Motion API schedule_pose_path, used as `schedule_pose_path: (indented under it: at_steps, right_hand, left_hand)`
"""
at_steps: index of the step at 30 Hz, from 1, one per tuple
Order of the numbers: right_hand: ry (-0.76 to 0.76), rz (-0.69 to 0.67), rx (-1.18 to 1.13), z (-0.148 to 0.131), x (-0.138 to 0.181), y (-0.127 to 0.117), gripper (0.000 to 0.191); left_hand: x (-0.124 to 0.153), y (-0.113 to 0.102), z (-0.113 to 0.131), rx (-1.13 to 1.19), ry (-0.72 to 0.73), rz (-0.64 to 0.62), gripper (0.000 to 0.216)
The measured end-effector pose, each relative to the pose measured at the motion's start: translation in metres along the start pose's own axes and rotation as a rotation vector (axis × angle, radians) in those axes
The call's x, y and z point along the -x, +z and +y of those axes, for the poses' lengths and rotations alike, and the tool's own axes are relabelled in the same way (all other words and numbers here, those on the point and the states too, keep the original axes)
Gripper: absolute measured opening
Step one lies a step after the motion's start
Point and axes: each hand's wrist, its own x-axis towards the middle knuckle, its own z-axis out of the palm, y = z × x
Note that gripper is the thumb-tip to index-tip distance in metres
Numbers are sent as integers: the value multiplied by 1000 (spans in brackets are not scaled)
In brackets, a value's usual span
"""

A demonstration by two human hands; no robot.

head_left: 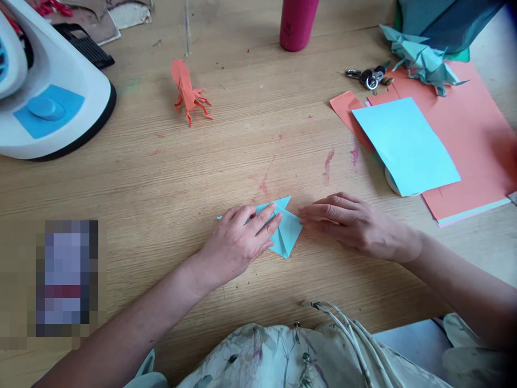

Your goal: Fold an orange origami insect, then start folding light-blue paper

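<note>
A light blue sheet of paper folded into a pointed origami shape (286, 229) lies on the wooden table in front of me. My left hand (242, 234) rests over its left part, fingers stretched out and pressing it down, so much of that side is hidden. At the right corner of the folded paper, my right hand (351, 223) lies low with long, outstretched fingers. Its fingertips reach the paper's edge, and its thumb is out of sight.
An orange origami figure (188, 94) stands farther back. To the right, a blue sheet (407, 148) overlaps orange paper (480, 151), near keys (372, 79) and a teal origami figure (426, 59). A magenta bottle (298, 24) and a white appliance (81, 108) stand behind.
</note>
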Motion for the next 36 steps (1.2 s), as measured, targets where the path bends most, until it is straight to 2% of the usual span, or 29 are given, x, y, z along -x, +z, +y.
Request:
schedule_pose_path:
  at_steps: [3,7,14,21,30,36]
  right_hand:
    - [-19,42,44,-13,-10,6,38]
    - [-43,-15,45,-25,-17,14,37]
    - [33,-88,-27,-35,-11,17,37]
    - [71,-41,-66,-39,-8,22,43]
    - [68,3,-53,-39,-5,27,38]
    - [178,91,-55,-40,-8,26,45]
  left_hand:
    - [0,0,0,-11,4,-2,42]
    - [1,0,1,-18,4,1,42]
    - [2,0,2,-25,-7,-20,43]
    - [3,-2,5,-52,-15,-42,45]
    - [0,3,6,26,-8,-39,47]
    - [2,4,4,116,-54,-54,44]
